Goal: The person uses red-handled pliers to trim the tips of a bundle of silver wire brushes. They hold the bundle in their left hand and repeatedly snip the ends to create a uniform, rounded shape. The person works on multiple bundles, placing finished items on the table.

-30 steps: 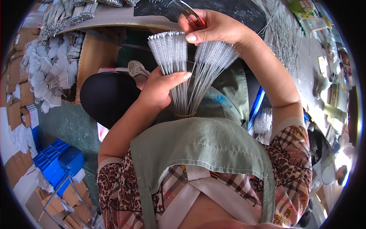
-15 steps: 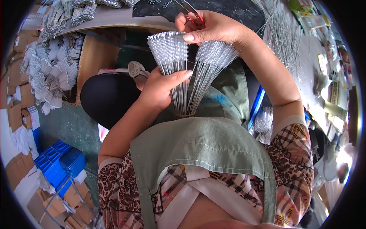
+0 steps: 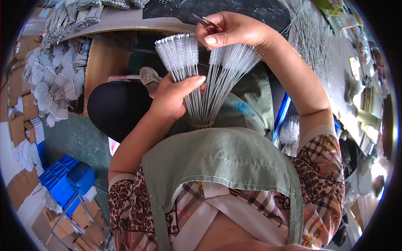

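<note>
Before the bib of a green apron (image 3: 226, 154), a bundle of wire-stemmed white brushes (image 3: 180, 58) fans upward in two sections, its stems gathered by a band (image 3: 202, 126). Left hand (image 3: 172, 97): grip closed around the left section's stems, thumb laid across them. Right hand (image 3: 236, 31): grip closed on a red-handled metal tool (image 3: 212, 24), poised at the bristled tips; contact with them cannot be told. Beyond lies a worktop (image 3: 125, 21) with a black mat (image 3: 259, 11); further brush bundles (image 3: 58, 85) are heaped at left.
</note>
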Action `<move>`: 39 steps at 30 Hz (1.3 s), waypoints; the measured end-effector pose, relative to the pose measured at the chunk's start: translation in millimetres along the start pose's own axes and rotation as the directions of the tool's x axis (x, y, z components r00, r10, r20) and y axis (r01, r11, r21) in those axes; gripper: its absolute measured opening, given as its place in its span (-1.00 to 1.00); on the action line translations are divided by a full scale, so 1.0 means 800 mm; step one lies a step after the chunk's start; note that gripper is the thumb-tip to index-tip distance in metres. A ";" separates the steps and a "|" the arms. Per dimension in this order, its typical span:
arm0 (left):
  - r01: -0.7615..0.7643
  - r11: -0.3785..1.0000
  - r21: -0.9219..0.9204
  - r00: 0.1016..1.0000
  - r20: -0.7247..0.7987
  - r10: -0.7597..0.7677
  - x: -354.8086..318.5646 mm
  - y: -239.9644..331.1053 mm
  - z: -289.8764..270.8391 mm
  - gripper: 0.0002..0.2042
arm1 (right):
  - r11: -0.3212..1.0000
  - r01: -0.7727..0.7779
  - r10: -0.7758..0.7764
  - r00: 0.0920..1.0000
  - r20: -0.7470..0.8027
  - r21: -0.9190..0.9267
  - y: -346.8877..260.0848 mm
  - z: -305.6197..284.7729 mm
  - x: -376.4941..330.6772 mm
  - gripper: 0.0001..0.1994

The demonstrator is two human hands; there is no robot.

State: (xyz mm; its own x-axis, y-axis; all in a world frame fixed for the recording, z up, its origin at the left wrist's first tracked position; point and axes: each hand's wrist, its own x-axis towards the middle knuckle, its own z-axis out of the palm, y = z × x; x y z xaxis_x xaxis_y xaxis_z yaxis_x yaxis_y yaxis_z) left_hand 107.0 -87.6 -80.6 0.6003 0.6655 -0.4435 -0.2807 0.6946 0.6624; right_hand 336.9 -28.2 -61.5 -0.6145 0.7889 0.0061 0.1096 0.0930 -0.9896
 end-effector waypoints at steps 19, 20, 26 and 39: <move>-0.029 0.999 -0.025 1.000 0.010 0.029 -0.002 -0.005 -0.002 -0.78 | 0.992 -0.123 0.123 0.988 -0.098 0.004 -0.021 0.012 -0.002 -0.69; -0.032 0.999 -0.032 0.999 0.010 0.032 -0.002 -0.005 -0.002 -0.78 | 0.988 -0.146 0.151 0.980 -0.131 0.046 -0.032 0.020 0.001 -0.70; -0.031 0.999 -0.020 0.999 0.023 0.031 -0.003 -0.005 -0.005 -0.78 | 0.996 -0.085 0.087 0.992 -0.089 0.032 -0.018 0.013 0.001 -0.73; -0.063 0.998 -0.013 0.998 0.027 0.063 -0.008 -0.002 0.005 -0.80 | 0.987 -0.111 0.125 0.984 -0.126 0.112 -0.026 0.016 -0.001 -0.76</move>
State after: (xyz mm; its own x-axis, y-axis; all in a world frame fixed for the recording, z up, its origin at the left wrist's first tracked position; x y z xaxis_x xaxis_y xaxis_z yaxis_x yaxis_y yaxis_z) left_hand 106.9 -94.3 -76.6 0.6018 0.7002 -0.3841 -0.3275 0.6550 0.6810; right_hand 325.5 -38.7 -42.7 -0.4927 0.8644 -0.1000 0.0891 -0.0642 -0.9940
